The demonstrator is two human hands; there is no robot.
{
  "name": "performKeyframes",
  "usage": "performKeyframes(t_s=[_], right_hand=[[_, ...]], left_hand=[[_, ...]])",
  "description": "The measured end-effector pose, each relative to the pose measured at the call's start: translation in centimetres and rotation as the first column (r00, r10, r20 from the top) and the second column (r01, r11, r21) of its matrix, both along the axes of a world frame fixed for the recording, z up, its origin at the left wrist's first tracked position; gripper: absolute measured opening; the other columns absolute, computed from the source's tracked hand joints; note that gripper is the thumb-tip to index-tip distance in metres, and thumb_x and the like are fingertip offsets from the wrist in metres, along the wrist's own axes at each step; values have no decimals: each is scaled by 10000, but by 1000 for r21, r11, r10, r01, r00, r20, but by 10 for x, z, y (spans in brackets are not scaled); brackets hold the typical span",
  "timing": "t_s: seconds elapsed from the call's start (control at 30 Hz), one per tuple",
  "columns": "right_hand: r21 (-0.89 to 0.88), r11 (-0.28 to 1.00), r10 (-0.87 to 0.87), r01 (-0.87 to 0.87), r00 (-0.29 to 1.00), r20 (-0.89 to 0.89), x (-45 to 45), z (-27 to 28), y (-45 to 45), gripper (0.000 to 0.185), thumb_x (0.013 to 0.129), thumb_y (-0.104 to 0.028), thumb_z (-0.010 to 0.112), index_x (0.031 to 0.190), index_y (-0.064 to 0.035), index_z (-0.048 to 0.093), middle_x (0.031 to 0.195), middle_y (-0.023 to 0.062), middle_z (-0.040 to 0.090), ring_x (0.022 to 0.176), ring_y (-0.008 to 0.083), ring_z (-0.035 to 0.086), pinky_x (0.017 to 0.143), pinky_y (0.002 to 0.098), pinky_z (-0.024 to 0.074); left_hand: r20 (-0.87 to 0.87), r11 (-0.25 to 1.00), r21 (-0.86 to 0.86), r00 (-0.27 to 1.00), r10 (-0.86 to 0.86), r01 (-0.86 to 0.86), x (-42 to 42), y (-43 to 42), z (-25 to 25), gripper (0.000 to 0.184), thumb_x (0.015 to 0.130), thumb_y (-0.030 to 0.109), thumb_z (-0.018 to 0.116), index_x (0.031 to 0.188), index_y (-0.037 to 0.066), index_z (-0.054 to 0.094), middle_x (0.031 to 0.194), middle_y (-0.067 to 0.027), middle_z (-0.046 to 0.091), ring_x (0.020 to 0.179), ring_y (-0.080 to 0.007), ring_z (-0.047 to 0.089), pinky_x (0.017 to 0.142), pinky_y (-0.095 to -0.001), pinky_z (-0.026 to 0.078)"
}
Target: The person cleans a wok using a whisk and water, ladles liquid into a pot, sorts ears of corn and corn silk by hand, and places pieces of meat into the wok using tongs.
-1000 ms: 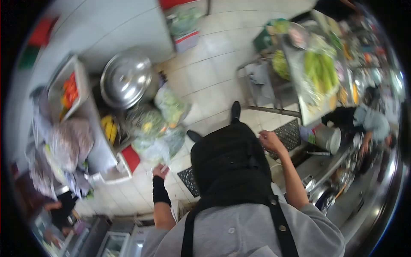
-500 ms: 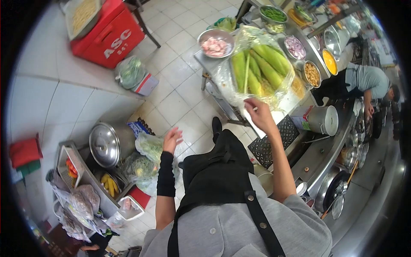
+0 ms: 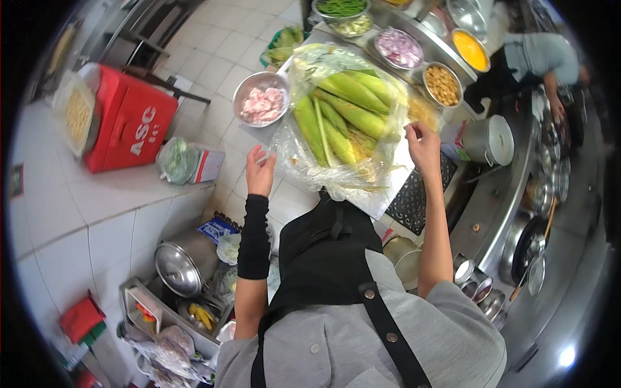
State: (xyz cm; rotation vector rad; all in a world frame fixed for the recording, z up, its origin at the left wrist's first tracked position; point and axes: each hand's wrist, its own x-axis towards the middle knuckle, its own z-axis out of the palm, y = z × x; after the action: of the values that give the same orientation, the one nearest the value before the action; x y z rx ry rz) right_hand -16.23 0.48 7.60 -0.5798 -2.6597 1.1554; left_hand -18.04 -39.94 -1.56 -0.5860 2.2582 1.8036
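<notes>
A clear plastic bag (image 3: 291, 155) lies spread open on a table corner, with several green corn cobs in their husks (image 3: 352, 100) and loose strands of corn silk inside. Just off the bag's lower left edge is my left hand (image 3: 260, 171), empty, its fingers apart and slightly bent. A black sleeve (image 3: 253, 236) covers that wrist and forearm. On the opposite side, my right hand (image 3: 424, 150) is beside the bag's right edge with fingers loosely bent. Nothing shows in it, and contact with the plastic cannot be made out.
Metal bowls of pinkish raw meat (image 3: 261, 100), chopped purple onion (image 3: 398, 48) and brown cubes (image 3: 442, 85) surround the bag. A large pot (image 3: 491, 140) stands at right, near a co-worker (image 3: 540, 61) by the stoves. At left are a red box (image 3: 129, 119) and a lidded pot (image 3: 178, 268).
I have come closer to the table, and the bag of corn sits lower and further left in view. My left hand has risen toward the bag; my right hand has shifted to its right side.
</notes>
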Motion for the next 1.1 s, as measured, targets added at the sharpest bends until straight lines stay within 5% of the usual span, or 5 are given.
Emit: performKeyframes(t_s=[0.2,0.3,0.47,0.77,1.1], right_hand=[[183,975,-127,128,992,-14,-13,4,75,183,888,-122,659,948,49,679,827,208,699,775,334,695,747,411,537],[292,949,-128,123,992,-3,-5,8,93,189,871,-122,674,971,38,682,833,209,684,800,347,691,776,407,531],[441,895,-31,-65,978,206,-8,-28,107,514,815,-228,754,1238,21,602,1225,235,611,1172,406,582,934,497,531],[388,920,-112,-50,917,384,-49,-93,124,926,674,-425,863,1412,-46,453,1296,309,515,1207,456,569,947,517,537],[357,934,-105,-2,954,280,-66,-125,142,635,706,-300,832,1261,-49,651,1238,259,554,1194,422,563,979,508,518]], left_hand=[[4,995,13,995,-101,101,34,-17,-34,637,931,166,715,1488,89,416,1426,-182,487,1207,-268,569,948,-410,533],[121,998,50,992,27,-33,58,-24,-29,627,930,157,714,1481,85,425,1415,-177,498,1210,-266,565,955,-419,530],[289,999,-15,957,36,-33,98,-65,-83,581,919,121,700,1447,78,463,1372,-168,534,1148,-261,595,882,-403,545],[557,995,-2,827,-78,96,139,-87,-144,591,864,71,711,1419,82,506,1230,-137,641,1036,-234,644,760,-371,560],[570,981,-6,806,-158,196,170,-83,-150,622,835,28,695,1425,69,501,1245,-136,638,1048,-236,655,799,-392,583]])
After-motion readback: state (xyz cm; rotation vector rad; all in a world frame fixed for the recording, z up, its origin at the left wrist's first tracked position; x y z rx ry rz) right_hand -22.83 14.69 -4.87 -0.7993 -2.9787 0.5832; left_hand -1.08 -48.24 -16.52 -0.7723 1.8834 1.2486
